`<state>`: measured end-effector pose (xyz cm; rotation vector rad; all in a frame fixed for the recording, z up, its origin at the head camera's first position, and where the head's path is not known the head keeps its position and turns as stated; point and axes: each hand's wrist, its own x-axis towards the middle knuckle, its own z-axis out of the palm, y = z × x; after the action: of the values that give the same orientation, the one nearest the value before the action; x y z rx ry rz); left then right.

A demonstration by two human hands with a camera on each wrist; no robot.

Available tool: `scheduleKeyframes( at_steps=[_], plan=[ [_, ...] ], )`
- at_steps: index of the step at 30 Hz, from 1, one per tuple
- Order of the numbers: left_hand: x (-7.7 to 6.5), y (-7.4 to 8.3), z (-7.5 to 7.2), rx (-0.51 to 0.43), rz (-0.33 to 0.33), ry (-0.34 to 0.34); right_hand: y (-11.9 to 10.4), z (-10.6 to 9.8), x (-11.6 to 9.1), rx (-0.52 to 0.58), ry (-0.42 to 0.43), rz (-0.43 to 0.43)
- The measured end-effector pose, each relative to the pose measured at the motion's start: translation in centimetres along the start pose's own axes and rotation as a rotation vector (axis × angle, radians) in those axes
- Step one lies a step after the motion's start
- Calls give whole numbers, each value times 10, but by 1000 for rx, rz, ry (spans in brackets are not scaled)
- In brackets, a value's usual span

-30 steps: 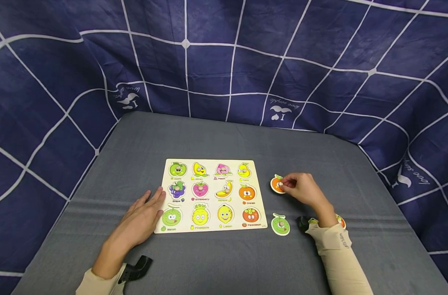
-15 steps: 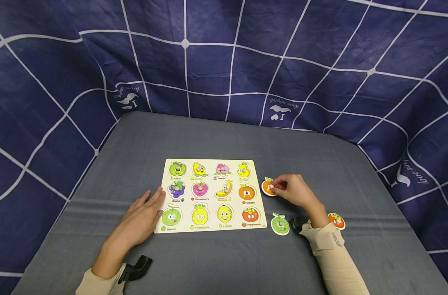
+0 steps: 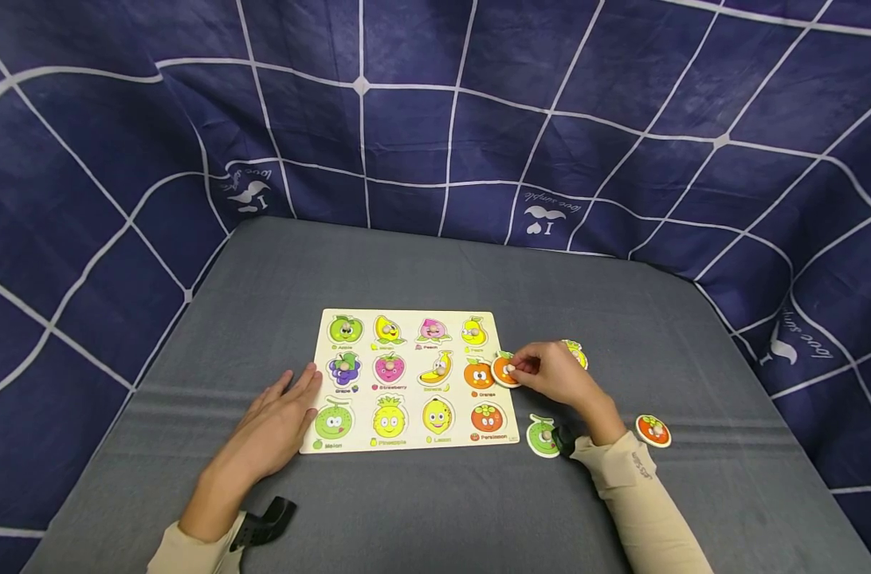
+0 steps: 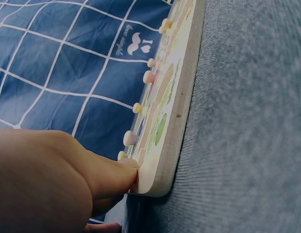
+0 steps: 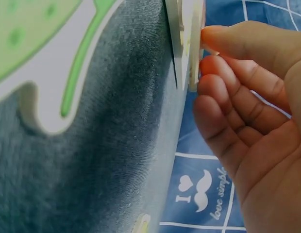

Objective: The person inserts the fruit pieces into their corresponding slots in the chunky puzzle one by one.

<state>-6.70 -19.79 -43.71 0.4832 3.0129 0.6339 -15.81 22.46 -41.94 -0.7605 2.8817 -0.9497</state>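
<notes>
A cream fruit puzzle board [image 3: 367, 331] lies on the grey cloth, with several knobbed pieces seated in its upper two rows. At its left edge rests my left hand [image 3: 273, 422], fingers stretched out; in the left wrist view the thumb [image 4: 114, 175] presses on the board's corner. My right hand [image 3: 560, 373] pinches an orange puzzle piece [image 3: 500, 367] by its knob. This piece overlaps the board's right edge, beside the printed orange [image 3: 477, 375]. In the right wrist view, the piece [image 5: 194, 46] is seen edge-on at the fingertips.
A green melon piece [image 3: 539, 438] lies right of the board, partly behind the right wrist's black strap. Farther right is a red-orange persimmon piece [image 3: 653, 430]. A yellow piece [image 3: 577, 355] shows behind the right hand. Blue checked curtain [image 3: 406, 135] surrounds the grey surface [image 3: 406, 263].
My right hand has moved left with the orange piece, from the cloth to over the board's right edge. The yellow and persimmon pieces have come into fuller view. My left hand stays put.
</notes>
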Motion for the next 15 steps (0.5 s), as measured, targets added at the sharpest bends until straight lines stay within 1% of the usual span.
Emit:
scheduleKeyframes(
  at_steps=[10,15],
  plan=[
    [0,0,-1,2,9,2,-12,0,6,-33,-26,-53],
    [-1,0,-1,5,12,4,-17,2,11,-50,-48,-93]
  ],
)
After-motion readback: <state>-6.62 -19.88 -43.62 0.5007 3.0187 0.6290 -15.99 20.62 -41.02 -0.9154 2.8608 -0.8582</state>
